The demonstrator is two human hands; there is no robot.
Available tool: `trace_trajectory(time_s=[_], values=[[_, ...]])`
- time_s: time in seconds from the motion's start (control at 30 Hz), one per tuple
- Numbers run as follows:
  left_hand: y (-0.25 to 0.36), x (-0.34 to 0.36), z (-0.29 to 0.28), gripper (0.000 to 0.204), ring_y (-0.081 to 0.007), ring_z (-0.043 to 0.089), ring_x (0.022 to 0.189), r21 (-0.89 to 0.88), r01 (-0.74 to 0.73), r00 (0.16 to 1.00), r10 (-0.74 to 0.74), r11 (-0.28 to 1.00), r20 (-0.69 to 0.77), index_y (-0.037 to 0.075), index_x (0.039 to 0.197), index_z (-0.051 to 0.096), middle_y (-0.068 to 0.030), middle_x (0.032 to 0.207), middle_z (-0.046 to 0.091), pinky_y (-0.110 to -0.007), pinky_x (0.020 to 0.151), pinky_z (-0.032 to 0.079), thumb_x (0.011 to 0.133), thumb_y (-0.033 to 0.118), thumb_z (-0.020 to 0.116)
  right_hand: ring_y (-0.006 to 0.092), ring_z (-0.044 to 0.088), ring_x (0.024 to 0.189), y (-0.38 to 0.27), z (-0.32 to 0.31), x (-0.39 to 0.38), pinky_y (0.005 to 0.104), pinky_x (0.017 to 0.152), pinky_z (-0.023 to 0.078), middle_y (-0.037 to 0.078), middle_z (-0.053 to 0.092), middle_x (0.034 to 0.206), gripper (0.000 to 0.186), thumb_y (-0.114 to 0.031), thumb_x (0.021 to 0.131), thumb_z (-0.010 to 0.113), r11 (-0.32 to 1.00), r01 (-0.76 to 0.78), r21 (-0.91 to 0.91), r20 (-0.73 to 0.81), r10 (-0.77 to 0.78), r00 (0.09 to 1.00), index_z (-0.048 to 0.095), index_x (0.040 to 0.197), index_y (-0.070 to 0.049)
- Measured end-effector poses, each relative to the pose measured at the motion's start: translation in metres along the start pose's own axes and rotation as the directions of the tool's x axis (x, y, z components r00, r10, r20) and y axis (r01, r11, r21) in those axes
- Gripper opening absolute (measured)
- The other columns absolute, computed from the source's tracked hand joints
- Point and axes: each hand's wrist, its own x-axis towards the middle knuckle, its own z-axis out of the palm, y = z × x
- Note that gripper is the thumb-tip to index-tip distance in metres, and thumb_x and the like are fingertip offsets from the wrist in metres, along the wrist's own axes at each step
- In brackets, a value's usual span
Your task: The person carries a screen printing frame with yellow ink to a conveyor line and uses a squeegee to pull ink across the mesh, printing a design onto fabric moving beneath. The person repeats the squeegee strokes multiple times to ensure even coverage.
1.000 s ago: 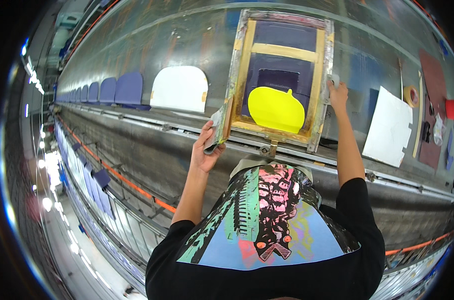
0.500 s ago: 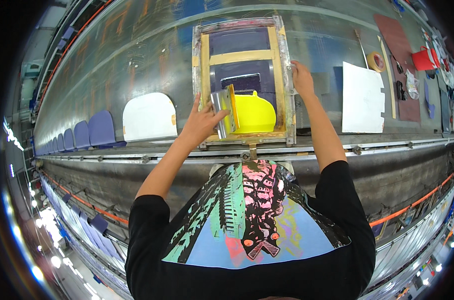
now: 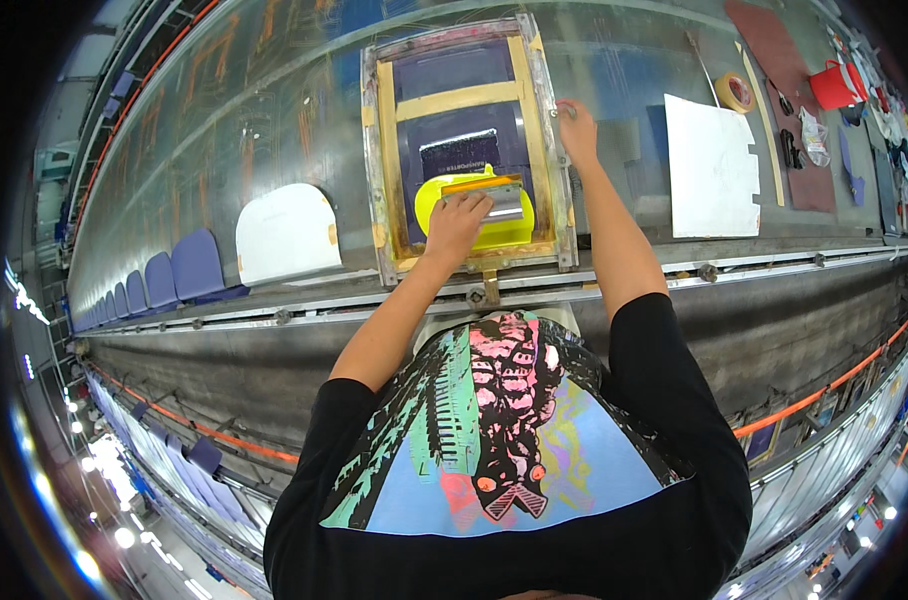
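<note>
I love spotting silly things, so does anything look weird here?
The white sheet on the right looks odd: its right edge has notches, but its left edge is straight. I see no obvious spill; the yellow shape lies inside the screen frame.

Right side of bench: white sheet [image 3: 712,170] lying flat, notched right edge. Tan tape roll [image 3: 747,98] just past its far edge. Pale strip [image 3: 762,115] beside maroon sheet [image 3: 809,190]; clear plastic bag [image 3: 814,138] on the latter. Red bucket [image 3: 832,90] further right. Lit lamps [image 3: 124,538] lower left.
</note>
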Motion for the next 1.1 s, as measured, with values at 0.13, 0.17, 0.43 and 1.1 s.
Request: trace_trajectory(time_s=[0.13, 0.17, 0.43, 1.1], values=[[-0.001, -0.043, 0.001, 0.050, -0.0236, 0.060, 0.120, -0.018, -0.022, 0.989, 0.025, 1.000, 0.143, 0.019, 0.127, 0.061, 0.0012, 0.135, 0.063, -0.045, 0.092, 0.049, 0.079, 0.011, 0.073, 0.0440, 0.067, 0.096, 0.005, 0.010, -0.009, 0.0495, 0.087, 0.050, 0.024, 0.071, 0.096, 0.023, -0.024, 0.094, 0.058, 0.999, -0.049, -0.020, 0.022, 0.050, 0.999, 0.072, 0.111, -0.016], [-0.007, -0.050, 0.001, 0.050, -0.0231, 0.059, 0.120, -0.039, -0.026, 0.984, 0.033, 0.999, 0.175, 0.020, 0.126, 0.062, 0.0015, 0.135, 0.063, -0.045, 0.092, 0.049, 0.079, 0.011, 0.073, 0.0441, 0.067, 0.095, 0.005, 0.012, -0.006, 0.0500, 0.087, 0.050, 0.024, 0.071, 0.096, 0.023, -0.024, 0.095, 0.058, 0.999, -0.052, -0.011, 0.023, 0.052, 0.998, 0.072, 0.111, -0.017], [-0.097, 0.026, -0.005, 0.040, -0.0288, 0.069, 0.082, -0.383, 0.469, 0.840, -0.268, 0.795, 0.473, 0.006, 0.113, 0.072, -0.0155, 0.093, 0.072, -0.038, 0.080, 0.053, 0.076, 0.019, 0.073, 0.0455, 0.067, 0.093, 0.020, 0.051, 0.010, 0.0515, 0.085, 0.052, 0.023, 0.072, 0.093, 0.024, -0.026, 0.096, 0.057, 0.992, -0.050, -0.115, -0.008, 0.050, 0.999, 0.070, 0.114, -0.018], [-0.079, 0.112, 0.219, 0.036, -0.0277, 0.071, 0.090, -0.109, 0.333, 0.940, -0.338, 0.937, -0.036, 0.013, 0.114, 0.075, -0.0078, 0.096, 0.076, -0.041, 0.083, 0.055, 0.078, 0.009, 0.069, 0.0399, 0.067, 0.073, 0.237, 0.059, -0.013, 0.0489, 0.076, 0.050, 0.019, 0.067, 0.072, 0.021, -0.024, 0.097, 0.056, 0.999, -0.040, 0.036, 0.022, 0.039, 0.999, 0.069, 0.112, -0.015]])
